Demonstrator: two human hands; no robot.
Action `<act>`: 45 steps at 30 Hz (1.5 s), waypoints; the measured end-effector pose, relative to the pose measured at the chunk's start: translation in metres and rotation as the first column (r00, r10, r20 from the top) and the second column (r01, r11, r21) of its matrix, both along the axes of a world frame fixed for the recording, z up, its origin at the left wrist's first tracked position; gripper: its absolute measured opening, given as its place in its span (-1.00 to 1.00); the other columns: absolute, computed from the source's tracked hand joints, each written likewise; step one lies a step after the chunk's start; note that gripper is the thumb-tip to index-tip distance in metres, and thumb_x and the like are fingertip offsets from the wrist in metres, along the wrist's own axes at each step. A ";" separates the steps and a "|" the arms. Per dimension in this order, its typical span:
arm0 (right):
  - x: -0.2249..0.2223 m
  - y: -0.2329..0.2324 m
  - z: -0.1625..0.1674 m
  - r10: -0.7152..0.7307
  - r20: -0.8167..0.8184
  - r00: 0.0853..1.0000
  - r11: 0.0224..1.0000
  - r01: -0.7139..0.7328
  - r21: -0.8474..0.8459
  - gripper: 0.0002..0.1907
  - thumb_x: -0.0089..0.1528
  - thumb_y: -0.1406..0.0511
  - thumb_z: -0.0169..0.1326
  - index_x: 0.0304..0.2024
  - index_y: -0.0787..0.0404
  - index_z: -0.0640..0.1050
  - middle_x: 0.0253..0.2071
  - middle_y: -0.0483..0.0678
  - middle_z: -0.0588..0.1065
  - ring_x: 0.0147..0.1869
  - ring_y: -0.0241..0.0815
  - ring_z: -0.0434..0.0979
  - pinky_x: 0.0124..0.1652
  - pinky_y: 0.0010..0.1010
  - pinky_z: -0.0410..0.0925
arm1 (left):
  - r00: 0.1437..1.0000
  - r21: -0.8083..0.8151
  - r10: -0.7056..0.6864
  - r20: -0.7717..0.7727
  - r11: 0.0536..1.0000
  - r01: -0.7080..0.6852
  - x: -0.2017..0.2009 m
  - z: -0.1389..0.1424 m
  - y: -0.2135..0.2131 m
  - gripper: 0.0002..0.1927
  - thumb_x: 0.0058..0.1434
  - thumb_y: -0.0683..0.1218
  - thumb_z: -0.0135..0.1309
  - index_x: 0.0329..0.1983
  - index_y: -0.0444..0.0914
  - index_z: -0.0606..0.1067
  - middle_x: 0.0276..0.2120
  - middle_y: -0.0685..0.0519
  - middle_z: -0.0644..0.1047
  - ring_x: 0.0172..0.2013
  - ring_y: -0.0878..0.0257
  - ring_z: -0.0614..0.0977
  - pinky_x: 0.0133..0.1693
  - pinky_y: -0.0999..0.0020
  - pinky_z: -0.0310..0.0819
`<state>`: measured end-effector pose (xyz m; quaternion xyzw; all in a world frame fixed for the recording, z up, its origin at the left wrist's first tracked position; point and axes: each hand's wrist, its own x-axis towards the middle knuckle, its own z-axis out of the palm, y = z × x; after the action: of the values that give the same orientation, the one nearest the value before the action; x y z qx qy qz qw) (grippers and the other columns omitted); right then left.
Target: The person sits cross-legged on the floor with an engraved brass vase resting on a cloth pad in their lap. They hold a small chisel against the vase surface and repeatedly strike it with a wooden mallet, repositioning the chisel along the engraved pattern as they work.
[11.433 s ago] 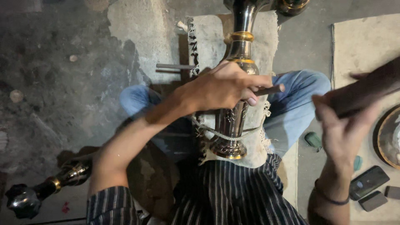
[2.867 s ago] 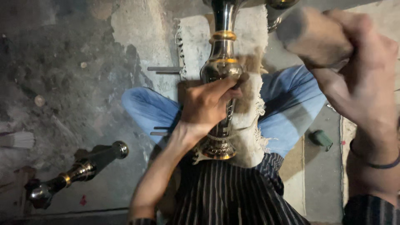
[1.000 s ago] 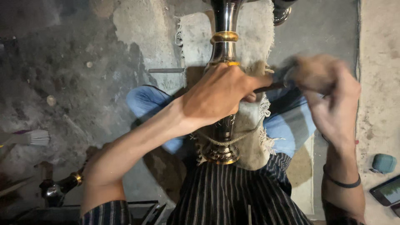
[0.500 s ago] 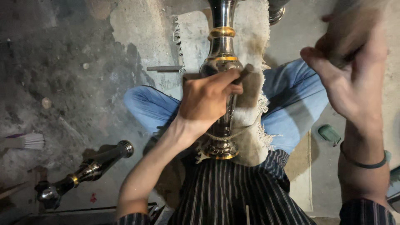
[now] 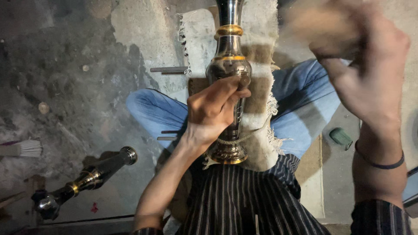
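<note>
Concrete floor; left hand [image 5: 213,115] grip holds vase [image 5: 229,74]; right hand [image 5: 365,74] blurred, grip maybe clutching sth.

Landmark: metal vase [image 5: 229,69], lying along cloth [image 5: 261,143] over lap.
- Left of vase: bare concrete floor, open room; thin metal rods [image 5: 169,69] just beside, second vase [image 5: 87,178] well apart lower left.
- On vase: left hand [image 5: 213,113] covers middle.
- Right of vase: raised right hand [image 5: 365,78] blocks way; green object [image 5: 340,136] on floor beyond knee.
</note>
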<state>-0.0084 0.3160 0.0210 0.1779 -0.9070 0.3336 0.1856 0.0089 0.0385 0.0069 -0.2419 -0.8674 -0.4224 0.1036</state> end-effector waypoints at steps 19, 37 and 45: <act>-0.016 -0.015 0.067 0.168 -0.134 0.977 0.880 -0.087 0.466 -0.38 -0.05 0.39 0.40 0.09 0.16 0.56 -0.14 0.02 0.52 -0.05 -0.01 0.61 -0.08 -0.14 0.45 | 0.981 -0.025 0.130 -0.144 0.991 -0.135 0.011 -0.004 0.006 -0.79 0.29 -0.29 0.25 -0.03 -0.31 0.54 -0.11 -0.01 0.65 -0.14 0.18 0.76 -0.12 0.39 0.72; -0.007 -0.014 0.059 0.123 -0.157 0.980 0.765 0.007 0.645 -0.44 0.16 0.32 0.29 0.21 -0.13 0.49 -0.32 -0.13 0.42 -0.21 -0.17 0.46 -0.06 -0.19 0.37 | 0.998 -0.143 0.056 -0.012 0.988 -0.057 0.005 -0.016 -0.006 -0.82 0.24 -0.24 0.28 -0.12 -0.17 0.64 -0.29 0.07 0.67 -0.36 0.23 0.73 -0.30 0.33 0.64; 0.002 -0.004 0.045 -0.026 0.022 0.999 0.957 0.019 0.288 -0.29 0.06 0.54 0.31 0.27 0.20 0.49 -0.17 0.03 0.45 -0.11 -0.04 0.43 -0.02 -0.21 0.29 | 1.000 -0.075 -0.007 -0.011 0.997 0.007 -0.001 -0.015 -0.006 -0.70 0.25 -0.32 0.23 0.05 -0.28 0.55 -0.06 -0.02 0.67 -0.12 0.19 0.77 -0.11 0.37 0.73</act>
<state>-0.0060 0.3122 0.0663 0.1885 -0.9501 0.1981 0.1498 0.0074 0.0328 -0.0077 -0.2509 -0.8812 -0.3885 0.0976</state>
